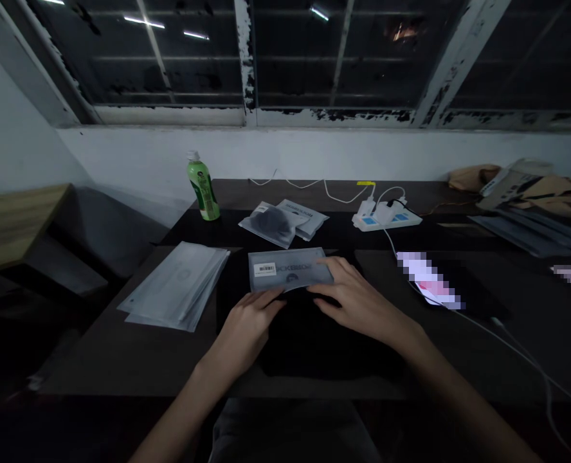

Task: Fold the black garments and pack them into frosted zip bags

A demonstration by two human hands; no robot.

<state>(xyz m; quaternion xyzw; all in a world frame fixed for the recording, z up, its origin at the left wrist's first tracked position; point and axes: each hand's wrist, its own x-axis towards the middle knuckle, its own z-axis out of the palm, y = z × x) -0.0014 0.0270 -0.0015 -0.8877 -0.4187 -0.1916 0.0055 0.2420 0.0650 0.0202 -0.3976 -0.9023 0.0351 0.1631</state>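
A frosted plastic bag (295, 273) with a white barcode label and dark printed lettering lies in front of me, over a black cloth (314, 347). My left hand (249, 325) is at the bag's near edge, with its fingers bent and closed on that edge. At the right end, my right hand (350, 296) rests its fingertips on the bag; its fingers are spread and the thumb is apart. To the left lies a stack of similar frosted bags (170, 286). Behind sit a bag with a dark item inside (269, 222) and another printed bag (305, 217).
A green bottle (202, 190) stands at the table's back left. A white power strip (386, 220) with plugs and cables is at the back right. Nearer lies a lit phone (427, 280), with a white cable (488, 331) trailing right. More bags (526, 231) lie far right.
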